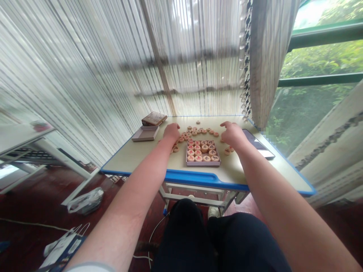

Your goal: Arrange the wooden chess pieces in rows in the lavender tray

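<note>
My left grip [171,132] is curled, right grip [233,133] partly open; can't tell if either holds anything. Box [203,164] between them, mostly filled; loose pieces [204,131] beside both remain.

Dressed in plain, very dark navy trousers [246,241], nearly black in shadow; wearing an off-white shoe [213,212], partly hidden behind them, and, on the left arm [127,200], a whitish sleeve [92,268] edged in pale grey.

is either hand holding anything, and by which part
It cannot be told: nothing shows gripped in the left hand or right hand, but their undersides are hidden.
</note>
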`<state>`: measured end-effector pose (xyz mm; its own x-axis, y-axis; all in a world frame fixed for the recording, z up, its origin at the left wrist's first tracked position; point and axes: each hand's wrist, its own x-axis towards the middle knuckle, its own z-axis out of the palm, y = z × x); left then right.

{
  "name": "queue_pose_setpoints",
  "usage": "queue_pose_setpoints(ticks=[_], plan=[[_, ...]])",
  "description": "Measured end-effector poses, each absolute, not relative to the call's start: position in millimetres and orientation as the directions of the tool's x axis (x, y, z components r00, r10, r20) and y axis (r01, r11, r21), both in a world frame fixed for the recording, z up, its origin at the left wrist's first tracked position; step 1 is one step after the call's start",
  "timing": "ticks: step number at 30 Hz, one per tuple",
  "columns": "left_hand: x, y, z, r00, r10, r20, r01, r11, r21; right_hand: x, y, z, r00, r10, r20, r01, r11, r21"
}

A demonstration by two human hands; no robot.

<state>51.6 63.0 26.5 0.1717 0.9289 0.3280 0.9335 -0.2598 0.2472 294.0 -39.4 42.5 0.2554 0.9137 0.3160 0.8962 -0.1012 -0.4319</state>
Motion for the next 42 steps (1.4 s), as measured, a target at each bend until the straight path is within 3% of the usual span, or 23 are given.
queue_pose_setpoints(ticks=[6, 10, 13, 16, 23, 30, 37, 42], plan=[[58.1, 63.4, 27.8, 0.113, 0.912, 0.394, 0.758, -0.336, 0.559, 293.5, -37.2, 42.7, 0.243, 0.895, 0.375, 0.879, -0.04, -0.475], [63.9, 60.7, 28.1, 0.199, 0.916, 0.347, 0.384, -0.399, 0.833, 288.7, -35.3, 40.3, 0.135, 0.877, 0.462, 0.861, 0.126, -0.492], [69.9, 50.3, 31.7, 0.323, 0.889, 0.325, 0.112, -0.377, 0.92, 280.2, -38.5, 40.0, 0.015, 0.872, 0.489, 0.81, 0.276, -0.517], [75.6, 36.3, 38.5, 0.397, 0.864, 0.309, 0.011, -0.341, 0.94, 272.2, -43.1, 40.5, -0.086, 0.852, 0.516, 0.802, 0.367, -0.472], [79.1, 15.6, 51.6, 0.574, 0.788, 0.223, -0.059, -0.232, 0.971, 266.5, -46.7, 40.9, -0.235, 0.755, 0.612, 0.853, 0.462, -0.242], [80.7, 10.7, 55.0, 0.669, 0.717, 0.198, -0.121, -0.158, 0.98, 262.0, -47.5, 39.9, -0.308, 0.684, 0.661, 0.825, 0.538, -0.173], [53.7, 18.1, 71.9, 0.633, 0.773, 0.04, 0.151, -0.173, 0.973, 264.3, -50.6, 42.7, -0.207, 0.662, 0.72, 0.837, 0.501, -0.22], [49.5, 14.0, 73.6, 0.643, 0.765, 0.026, 0.309, -0.291, 0.906, 259.4, -50.4, 40.5, -0.277, 0.67, 0.689, 0.831, 0.526, -0.178]])
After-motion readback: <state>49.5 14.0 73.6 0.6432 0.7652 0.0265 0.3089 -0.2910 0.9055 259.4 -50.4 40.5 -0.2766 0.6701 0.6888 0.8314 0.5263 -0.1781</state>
